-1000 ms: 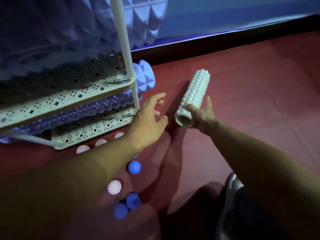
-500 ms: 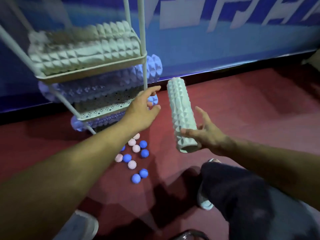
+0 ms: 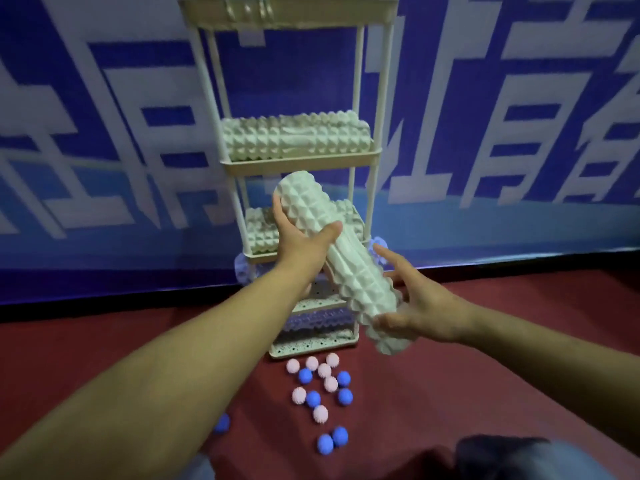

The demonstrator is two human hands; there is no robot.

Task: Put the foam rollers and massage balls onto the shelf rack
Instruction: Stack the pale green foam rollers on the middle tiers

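Note:
A pale green ridged foam roller [image 3: 349, 268] is held tilted in front of the cream shelf rack [image 3: 375, 157]. My left hand [image 3: 301, 242] grips its upper part and my right hand [image 3: 412, 303] holds its lower end. Pale green rollers [image 3: 294, 136] lie on an upper shelf, another [image 3: 259, 230] on the shelf below. A lilac roller [image 3: 318, 322] sits on a low shelf. Several pink and blue spiky massage balls [image 3: 323, 386] lie on the red floor in front of the rack.
A blue wall banner [image 3: 485, 133] with white characters stands right behind the rack. Red floor [image 3: 485, 323] spreads to both sides. A dark-clad knee [image 3: 519, 459] shows at the bottom right.
The roller has been lifted from floor level up in front of the rack's middle shelves. My left hand, open before, now grips it. The view has tilted upward.

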